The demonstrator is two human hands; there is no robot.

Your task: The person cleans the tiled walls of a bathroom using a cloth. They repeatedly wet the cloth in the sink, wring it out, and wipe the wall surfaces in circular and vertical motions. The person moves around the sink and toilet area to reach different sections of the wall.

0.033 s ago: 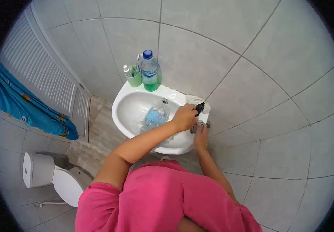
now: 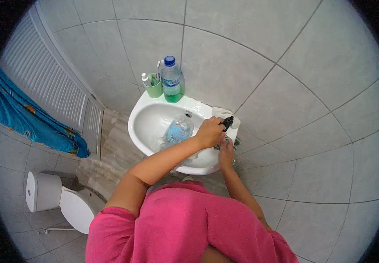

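My left hand (image 2: 210, 133) is closed over the right rim of the white sink (image 2: 133, 124). A black fitting (image 2: 228, 121), which looks like a tap, sticks out past its fingers. Just below it, my right hand (image 2: 226, 154) presses a grey patterned cloth or pad (image 2: 237, 141) at the sink's right edge. Only bits of that cloth show around the fingers, and its exact kind is unclear. Behind the black fitting, a crumpled white cloth (image 2: 225, 114) lies on the sink's back right corner. In the basin rests a clear plastic bottle or bag with a blue label (image 2: 178, 131).
On the sink's back ledge stand a green cup (image 2: 154, 90) with toothbrushes and a tube, and a blue-capped bottle (image 2: 171, 83) holding green liquid. A toilet (image 2: 76, 212) is at lower left, below a blue towel (image 2: 31, 122) and a louvred door (image 2: 44, 65). Tiled walls enclose the sink.
My right hand has shifted slightly upward and left, covering more of the patterned cloth. My left hand stays by the black fitting.
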